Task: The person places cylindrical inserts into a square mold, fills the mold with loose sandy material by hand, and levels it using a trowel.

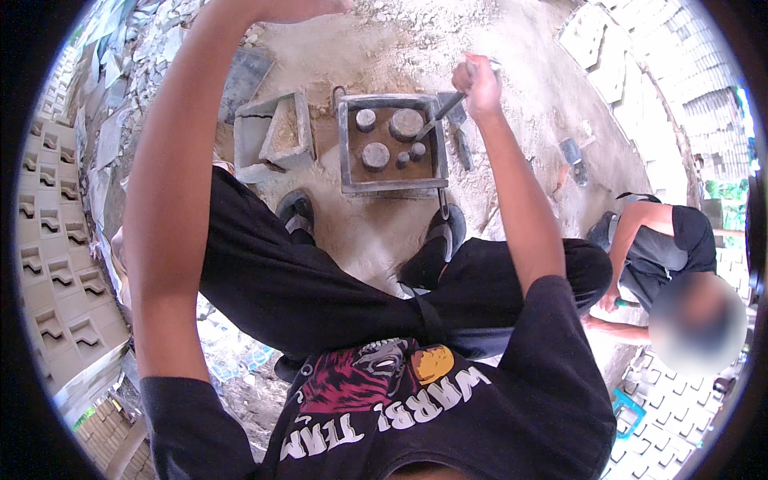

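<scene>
Between my feet lies a square metal frame [346, 152] filled with brown sand. Several round grey cylinders of different sizes stand in it, the largest [406, 124] toward the far right. My right hand [480, 86] is closed around a long, narrow, dark metal tool [450, 107], above the frame's far right corner. The tool slants down to the left, its lower end close to the large cylinder and a small cylinder [418, 150]; I cannot tell whether it touches them. My left hand [300, 8] is stretched far forward at the top edge, mostly cut off, its fingers unclear.
Left of the frame sits a second box [306, 132] with a broken slab and sand. A dark flat bar [464, 150] lies to its right. Rubble [148, 72] covers the far left. A crouching co-worker [656, 240] is at the right. Stacked pale blocks [60, 240] line the left side.
</scene>
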`<state>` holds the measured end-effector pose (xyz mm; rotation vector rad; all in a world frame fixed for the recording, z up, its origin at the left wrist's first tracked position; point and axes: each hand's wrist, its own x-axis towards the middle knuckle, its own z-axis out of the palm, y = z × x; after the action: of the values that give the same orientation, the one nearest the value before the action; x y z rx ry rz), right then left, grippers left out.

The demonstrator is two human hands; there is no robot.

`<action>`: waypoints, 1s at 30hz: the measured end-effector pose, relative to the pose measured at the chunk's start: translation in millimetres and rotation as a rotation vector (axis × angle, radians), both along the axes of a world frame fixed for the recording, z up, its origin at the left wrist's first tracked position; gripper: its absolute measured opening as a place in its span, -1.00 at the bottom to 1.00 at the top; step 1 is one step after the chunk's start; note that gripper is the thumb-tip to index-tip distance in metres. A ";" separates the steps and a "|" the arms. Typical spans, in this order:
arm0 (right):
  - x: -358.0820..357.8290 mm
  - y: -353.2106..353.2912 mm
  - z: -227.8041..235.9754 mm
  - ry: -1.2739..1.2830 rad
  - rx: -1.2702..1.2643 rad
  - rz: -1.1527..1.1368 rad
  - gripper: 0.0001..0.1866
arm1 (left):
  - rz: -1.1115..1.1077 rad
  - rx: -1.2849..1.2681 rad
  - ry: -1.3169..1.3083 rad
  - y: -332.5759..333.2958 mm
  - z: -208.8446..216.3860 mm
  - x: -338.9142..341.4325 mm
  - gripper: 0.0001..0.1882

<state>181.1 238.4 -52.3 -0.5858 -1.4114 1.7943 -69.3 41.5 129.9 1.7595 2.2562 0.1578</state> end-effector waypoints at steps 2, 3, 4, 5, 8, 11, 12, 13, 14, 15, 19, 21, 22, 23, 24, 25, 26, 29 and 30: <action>4.8 -1.5 -0.2 0.063 0.101 0.066 -0.59 | 0.019 -0.004 -0.018 -1.1 3.1 -1.7 -0.47; 8.2 -0.7 -11.4 -0.042 0.084 0.113 -0.57 | -0.010 -0.004 -0.023 5.6 1.6 -0.4 -0.47; 8.1 0.5 -23.0 -0.148 0.066 0.161 -0.54 | -0.039 -0.005 -0.029 11.2 -0.5 0.9 -0.47; 1.8 -2.6 -20.8 -0.263 0.056 0.215 -0.52 | -0.044 0.011 -0.014 10.8 -5.4 -0.5 -0.46; -5.7 10.7 5.3 -0.244 0.012 0.148 -0.61 | -0.057 0.015 0.024 10.4 -12.0 -4.9 -0.46; -10.3 10.1 4.5 -0.340 0.013 0.133 -0.70 | -0.079 -0.020 0.009 11.7 -5.2 -5.9 -0.45; -9.6 8.3 1.0 -0.407 0.010 0.117 -0.72 | -0.092 0.000 -0.022 9.5 -4.5 -6.0 -0.45; -8.0 7.6 -1.5 -0.474 0.007 0.101 -0.74 | -0.104 0.019 -0.054 8.0 -4.8 -5.1 -0.45; -10.7 8.1 3.3 -0.429 0.014 0.177 -0.74 | -0.081 0.020 -0.033 4.8 -3.6 -4.7 -0.46; -7.9 4.4 5.0 -0.382 0.025 0.226 -0.74 | -0.057 0.020 -0.013 1.9 -2.6 -3.3 -0.46; -0.6 -5.4 -9.1 -0.340 0.032 0.158 -0.57 | -0.040 -0.028 -0.038 6.3 -1.7 -7.7 -0.49; -16.5 -13.8 -0.5 -0.362 -0.062 -0.035 -0.50 | -0.046 -0.008 0.030 9.3 -2.2 -6.9 -0.50; -16.4 -21.4 8.1 -0.389 0.012 -0.073 -0.45 | -0.044 -0.005 0.064 9.7 -3.4 -6.8 -0.51; -21.7 -40.7 12.2 -0.369 0.065 -0.075 -0.44 | -0.011 -0.018 0.040 1.7 2.1 -6.3 -0.51; -20.4 -54.0 13.1 -0.360 0.123 -0.099 -0.43 | 0.002 -0.022 0.003 3.0 4.8 -2.9 -0.51; -22.4 -63.3 11.2 -0.349 0.180 -0.121 -0.43 | 0.017 -0.026 -0.032 1.4 5.2 -1.9 -0.51; -26.9 -59.7 -3.6 -0.465 0.336 -0.210 -0.41 | -0.038 0.003 -0.040 4.8 5.7 -2.7 -0.51; -23.4 -73.0 -6.4 -0.332 0.255 -0.074 -0.38 | -0.097 0.033 -0.007 10.0 0.0 -3.9 -0.50; -24.8 -75.9 -5.9 -0.333 0.351 -0.098 -0.40 | -0.055 0.016 0.040 13.9 -1.7 -2.1 -0.50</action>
<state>156.3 162.5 -58.2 -0.7740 -1.8377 1.3692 -71.4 55.4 128.2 1.8468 2.2380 0.1311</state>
